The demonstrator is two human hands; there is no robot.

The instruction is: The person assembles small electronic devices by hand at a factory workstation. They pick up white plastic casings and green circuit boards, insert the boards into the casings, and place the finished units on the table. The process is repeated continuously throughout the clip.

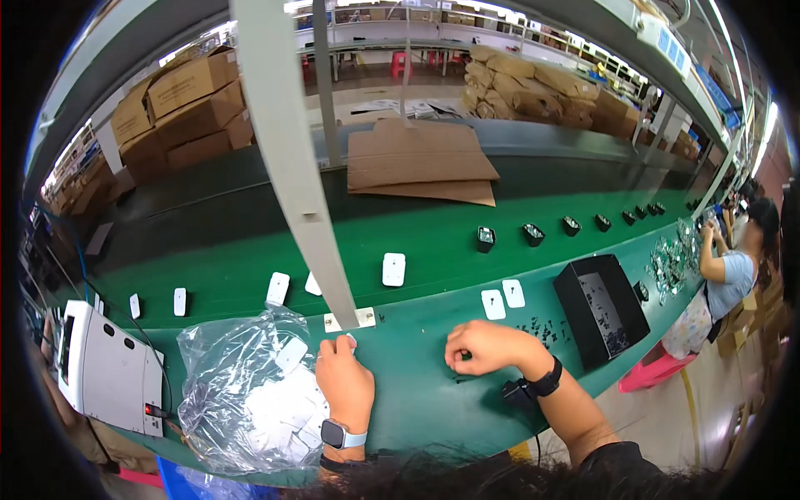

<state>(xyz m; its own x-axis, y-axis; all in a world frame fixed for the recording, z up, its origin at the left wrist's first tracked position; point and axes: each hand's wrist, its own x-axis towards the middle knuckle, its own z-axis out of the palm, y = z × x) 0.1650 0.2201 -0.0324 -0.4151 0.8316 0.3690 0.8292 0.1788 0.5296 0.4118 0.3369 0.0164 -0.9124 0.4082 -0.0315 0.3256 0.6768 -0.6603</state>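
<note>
Left hand (345, 383): at white piece (352, 340), near post foot (365, 317) on desk (408, 375). Fingers bunched close over piece; cannot tell whether clamped, most of it hidden. Right hand (490, 346): low over desk, fingers curled inward; cannot tell whether tips meet or hold anything. Farther out, 2 white plates (493, 305) lying flat, side by side; near them, scattered black bits (542, 331), just beside black box (572, 312). More plates piled in clear bag (208, 350), beside left hand.

Handling, judged by look: plates light, stiff, probably smooth, apt to slide over each other. Pinch by opposite long edges. Bits likely very light, easily scattered; pick 1 at a time with fingertips. Bag soft, slippery; grasp by loose film, clear of pile.
</note>
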